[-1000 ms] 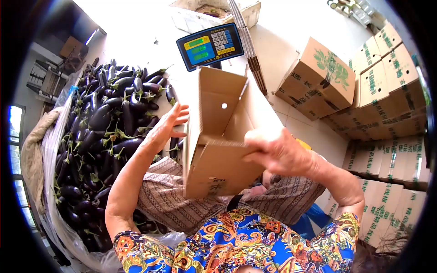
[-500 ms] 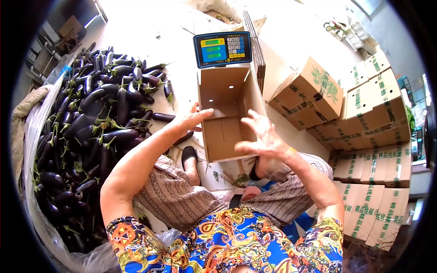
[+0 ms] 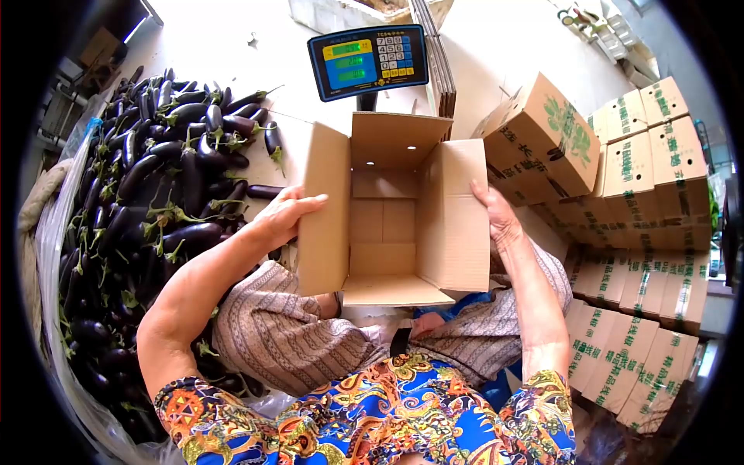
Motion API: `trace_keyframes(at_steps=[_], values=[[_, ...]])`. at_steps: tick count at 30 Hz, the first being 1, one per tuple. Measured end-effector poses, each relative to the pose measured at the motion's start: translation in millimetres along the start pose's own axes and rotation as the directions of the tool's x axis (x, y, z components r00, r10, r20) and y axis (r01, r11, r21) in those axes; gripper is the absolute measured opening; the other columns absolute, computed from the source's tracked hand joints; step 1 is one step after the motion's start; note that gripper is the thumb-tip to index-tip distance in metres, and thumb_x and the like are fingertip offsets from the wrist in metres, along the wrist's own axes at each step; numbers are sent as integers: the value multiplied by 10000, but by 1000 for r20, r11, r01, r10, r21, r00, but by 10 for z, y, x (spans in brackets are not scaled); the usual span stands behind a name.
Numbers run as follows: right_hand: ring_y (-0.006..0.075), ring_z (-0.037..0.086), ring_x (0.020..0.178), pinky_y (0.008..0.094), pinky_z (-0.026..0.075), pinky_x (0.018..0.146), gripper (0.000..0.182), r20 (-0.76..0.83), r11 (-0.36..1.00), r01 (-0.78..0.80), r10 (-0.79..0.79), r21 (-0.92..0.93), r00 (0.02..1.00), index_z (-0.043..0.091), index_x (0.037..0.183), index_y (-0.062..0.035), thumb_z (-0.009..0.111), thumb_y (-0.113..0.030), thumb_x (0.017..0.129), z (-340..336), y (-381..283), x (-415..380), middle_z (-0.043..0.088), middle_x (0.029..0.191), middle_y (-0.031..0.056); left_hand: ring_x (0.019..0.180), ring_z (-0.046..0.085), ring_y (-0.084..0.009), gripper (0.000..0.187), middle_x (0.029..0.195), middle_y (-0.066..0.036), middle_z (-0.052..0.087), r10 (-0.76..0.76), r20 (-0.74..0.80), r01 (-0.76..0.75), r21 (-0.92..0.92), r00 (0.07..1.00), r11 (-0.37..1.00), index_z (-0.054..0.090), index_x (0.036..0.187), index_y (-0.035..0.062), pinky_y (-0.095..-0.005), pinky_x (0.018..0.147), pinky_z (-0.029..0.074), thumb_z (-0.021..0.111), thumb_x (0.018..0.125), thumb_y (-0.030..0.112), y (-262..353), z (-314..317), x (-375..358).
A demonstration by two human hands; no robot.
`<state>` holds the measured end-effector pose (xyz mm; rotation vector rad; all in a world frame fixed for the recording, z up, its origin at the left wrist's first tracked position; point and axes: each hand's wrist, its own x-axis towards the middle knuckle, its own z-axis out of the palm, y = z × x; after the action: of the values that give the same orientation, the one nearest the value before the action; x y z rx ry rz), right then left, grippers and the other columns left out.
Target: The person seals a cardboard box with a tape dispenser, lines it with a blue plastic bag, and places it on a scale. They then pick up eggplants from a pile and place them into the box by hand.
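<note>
An open cardboard box (image 3: 384, 221) stands in front of me between my knees, its inside bare and its flaps spread outward. My left hand (image 3: 285, 213) grips the edge of the left flap, thumb on the inner face. On the other side my right hand (image 3: 494, 213) holds the outer edge of the right flap; most of its fingers are hidden behind the cardboard. Just beyond the box rises the scale display (image 3: 369, 62), with lit green digits and a keypad.
A large heap of eggplants (image 3: 186, 170) lies at my left on plastic sheeting (image 3: 66, 310). To the right are a tilted printed carton (image 3: 542, 139) and stacked cartons (image 3: 635, 178). Flat cardboard sheets (image 3: 435, 62) stand behind the scale, near a white foam box (image 3: 325, 14).
Both side flaps and the near flap now fold outward. My hands have moved apart, from the box's rim and opening to the outer edges of the side flaps.
</note>
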<state>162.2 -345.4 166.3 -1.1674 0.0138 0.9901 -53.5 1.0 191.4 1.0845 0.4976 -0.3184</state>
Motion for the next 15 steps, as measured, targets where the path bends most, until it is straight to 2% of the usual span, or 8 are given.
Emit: trace_keyframes(at_steps=[1, 5, 6, 7, 11, 13, 14, 15], values=[[178, 660, 1009, 322, 558, 865, 471, 46, 995, -13, 9, 96, 999, 585, 1252, 26, 623, -355, 979, -147, 158, 66, 684, 1106, 110, 962, 660, -180, 363, 1115, -100, 668, -48, -54, 44, -68, 997, 997, 569, 1256, -12, -347, 839, 561, 611, 966, 203, -88, -73, 8], [200, 577, 1135, 308, 442, 986, 527, -296, 923, 145, -259, -356, 919, 545, 1311, 4, 586, -411, 989, -699, 906, 539, 643, 1192, 75, 1079, 578, -191, 566, 1199, -109, 626, 99, -379, -106, 3, 920, 994, 545, 1295, 34, -379, 939, 483, 649, 936, 459, -767, -105, 431], [219, 569, 1145, 316, 431, 996, 490, -287, 899, 148, -282, -412, 915, 546, 1304, 5, 566, -380, 1000, -730, 1015, 647, 635, 1206, 85, 1127, 532, -196, 680, 1290, -127, 565, 135, -456, -46, 201, 879, 978, 496, 1358, 62, -367, 964, 441, 604, 924, 574, -773, -55, 475], [239, 561, 1155, 323, 419, 1006, 455, -272, 872, 151, -303, -465, 913, 547, 1296, 6, 546, -348, 1011, -695, 1110, 724, 626, 1219, 95, 1214, 487, -225, 723, 1369, -152, 500, -8, -527, 59, 80, 850, 995, 428, 1428, 68, -363, 1049, 392, 530, 951, 603, -739, 130, 509], [291, 543, 1174, 360, 421, 1010, 373, -152, 630, 295, -556, -718, 817, 564, 1253, 3, 526, -272, 1005, -114, 1336, 963, 598, 1250, 145, 1320, 439, -312, 525, 1438, -111, 471, 10, -217, -109, -448, 976, 887, 427, 1464, 16, -440, 1134, 347, 407, 1071, 363, -1943, -124, 1296], [327, 532, 1177, 395, 425, 1002, 331, -93, 444, 253, -622, -859, 777, 578, 1221, -2, 522, -235, 993, -6, 1525, 843, 581, 1263, 175, 1390, 351, -270, 843, 1484, -126, 424, -182, -261, 108, -274, 948, 955, 358, 1511, 61, -333, 1174, 261, 327, 968, 706, -1638, 148, 1060], [351, 526, 1176, 421, 429, 994, 310, -55, 316, 202, -647, -927, 761, 588, 1200, -6, 523, -217, 983, 5, 1562, 771, 571, 1269, 192, 1400, 363, -261, 717, 1464, -135, 454, -251, -249, 138, -397, 935, 907, 377, 1505, 66, -320, 1171, 277, 340, 1022, 595, -1535, 167, 1001], [384, 518, 1168, 463, 436, 976, 287, 2, 119, 105, -650, -987, 760, 602, 1169, -14, 530, -201, 964, -105, 1509, 768, 557, 1274, 215, 1390, 378, -287, 688, 1469, -129, 452, -251, -150, 62, -733, 956, 678, 384, 1502, 70, -365, 1154, 304, 338, 1031, 569, -1665, -148, 1003]])
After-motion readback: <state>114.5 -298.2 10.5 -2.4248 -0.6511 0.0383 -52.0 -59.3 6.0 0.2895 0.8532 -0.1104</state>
